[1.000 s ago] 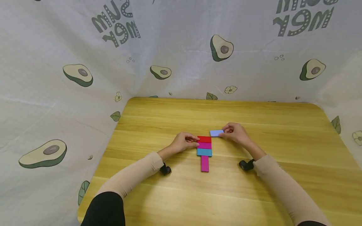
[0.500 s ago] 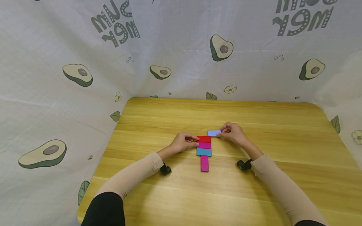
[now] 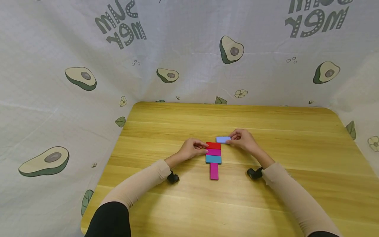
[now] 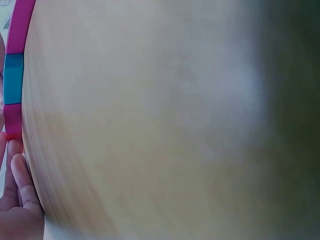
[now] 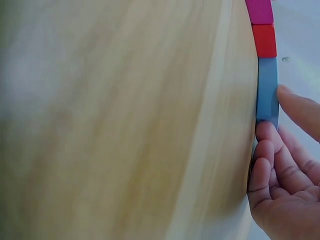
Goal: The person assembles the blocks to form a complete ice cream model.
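Observation:
In the head view, my right hand [image 3: 243, 139] pinches the right end of a light blue rectangular block [image 3: 222, 140], its thumb at the near side. This block lies just beyond a red block [image 3: 214, 145], offset to the right. My left hand [image 3: 191, 148] touches the left ends of the red block and the magenta block [image 3: 214, 152] below it with fingertips and thumb. Nearer still come a teal block [image 3: 214, 159] laid crosswise and a magenta block [image 3: 214, 171] laid lengthwise. In the right wrist view, the light blue block [image 5: 267, 87] meets the red one [image 5: 265, 41].
All the blocks lie on a light wooden tabletop [image 3: 183, 207] with rounded corners. A white cloth [image 3: 189, 42] printed with avocados hangs behind and at the sides. A black camera [image 3: 173, 178] sits at the left wrist and another black camera [image 3: 254, 173] at the right.
My right hand has slid the light blue block a little to the left, so it overlaps more of the red block's far edge. The left hand and the other blocks have stayed put.

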`<state>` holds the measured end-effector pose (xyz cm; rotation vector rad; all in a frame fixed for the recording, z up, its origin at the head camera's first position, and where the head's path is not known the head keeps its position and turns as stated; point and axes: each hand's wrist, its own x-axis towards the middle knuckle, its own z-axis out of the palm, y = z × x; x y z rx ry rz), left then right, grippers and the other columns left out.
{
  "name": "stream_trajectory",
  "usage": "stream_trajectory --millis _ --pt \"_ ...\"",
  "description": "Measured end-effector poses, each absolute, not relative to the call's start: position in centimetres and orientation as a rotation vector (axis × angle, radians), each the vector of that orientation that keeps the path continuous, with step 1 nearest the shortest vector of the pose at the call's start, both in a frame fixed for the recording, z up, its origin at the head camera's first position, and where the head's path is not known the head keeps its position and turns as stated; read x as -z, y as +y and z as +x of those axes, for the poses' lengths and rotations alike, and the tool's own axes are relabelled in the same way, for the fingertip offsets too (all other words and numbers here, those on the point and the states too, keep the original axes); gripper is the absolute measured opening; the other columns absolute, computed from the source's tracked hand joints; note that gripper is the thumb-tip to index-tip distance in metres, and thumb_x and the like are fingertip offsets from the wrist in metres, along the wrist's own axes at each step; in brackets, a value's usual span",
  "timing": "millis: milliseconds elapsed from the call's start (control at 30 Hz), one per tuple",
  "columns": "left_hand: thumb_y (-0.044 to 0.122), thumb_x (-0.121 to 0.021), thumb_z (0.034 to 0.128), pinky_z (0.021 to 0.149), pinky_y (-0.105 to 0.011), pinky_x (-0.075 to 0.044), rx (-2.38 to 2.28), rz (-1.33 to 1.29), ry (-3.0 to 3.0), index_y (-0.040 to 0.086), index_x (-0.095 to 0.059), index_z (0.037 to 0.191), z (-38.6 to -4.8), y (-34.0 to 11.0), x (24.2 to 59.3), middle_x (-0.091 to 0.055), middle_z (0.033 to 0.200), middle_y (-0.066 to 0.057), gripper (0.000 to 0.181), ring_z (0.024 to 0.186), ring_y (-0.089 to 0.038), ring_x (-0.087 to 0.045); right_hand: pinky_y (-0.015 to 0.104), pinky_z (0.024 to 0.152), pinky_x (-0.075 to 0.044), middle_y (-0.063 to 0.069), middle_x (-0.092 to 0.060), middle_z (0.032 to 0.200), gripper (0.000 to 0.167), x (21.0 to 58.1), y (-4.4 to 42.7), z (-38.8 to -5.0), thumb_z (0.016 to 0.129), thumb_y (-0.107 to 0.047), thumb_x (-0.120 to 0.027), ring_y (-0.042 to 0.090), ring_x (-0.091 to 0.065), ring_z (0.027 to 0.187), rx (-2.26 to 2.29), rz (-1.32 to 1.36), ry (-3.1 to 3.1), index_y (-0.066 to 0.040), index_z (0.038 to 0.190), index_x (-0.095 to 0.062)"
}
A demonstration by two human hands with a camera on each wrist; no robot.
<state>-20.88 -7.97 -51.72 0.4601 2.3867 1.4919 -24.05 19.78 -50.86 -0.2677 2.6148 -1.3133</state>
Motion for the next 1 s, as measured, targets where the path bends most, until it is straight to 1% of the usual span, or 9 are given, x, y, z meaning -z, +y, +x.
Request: stream_trajectory --millis 167,367,700,1000 --pt "0.011 -0.080 0.0860 0.076 -0.022 -0.053 -1.503 0.453 2.376 0.004 -0.078 0.106 -20.9 -8.0 51.8 -0.072 0.097 -0.004 0.021 0.081 -0.008 -0.061 0.022 0.065 -0.045 0.010 -0.064 0.087 0.028 50.8 19.6 -24.0 0.087 -0.013 -0.080 0.021 -0.053 0.077 1.310 -0.288 2.605 0.006 0.102 -0.067" --pt "0.011 -0.080 0.0859 0.075 -0.022 -0.053 -1.505 0.458 2.373 0.004 -0.078 0.105 -20.9 -8.1 51.9 -0.072 0.096 -0.003 0.021 0.081 -0.009 -0.061 0.021 0.064 -0.045 0.011 -0.064 0.087 0.025 50.8 19.3 -23.9 0.087 -0.010 -0.079 0.021 -0.053 0.077 1.314 -0.293 2.598 0.006 0.103 -0.067" --pt "0.014 -0.081 0.0861 0.075 -0.021 -0.053 -1.485 0.455 2.380 0.006 -0.079 0.106 -21.1 -8.1 51.8 -0.073 0.099 -0.002 0.021 0.082 -0.008 -0.061 0.021 0.064 -0.045 0.014 -0.065 0.088 0.021 50.4 18.8 -23.9 0.090 -0.004 -0.074 0.019 -0.053 0.075 1.338 -0.363 2.570 0.009 0.105 -0.067" --pt "0.016 -0.081 0.0863 0.076 -0.022 -0.053 -1.471 0.460 2.383 0.006 -0.079 0.106 -21.2 -8.2 52.1 -0.073 0.100 -0.003 0.022 0.083 -0.009 -0.061 0.021 0.065 -0.047 0.013 -0.066 0.089 0.022 50.7 18.5 -24.0 0.091 -0.004 -0.073 0.020 -0.054 0.076 1.339 -0.379 2.548 0.009 0.107 -0.066"
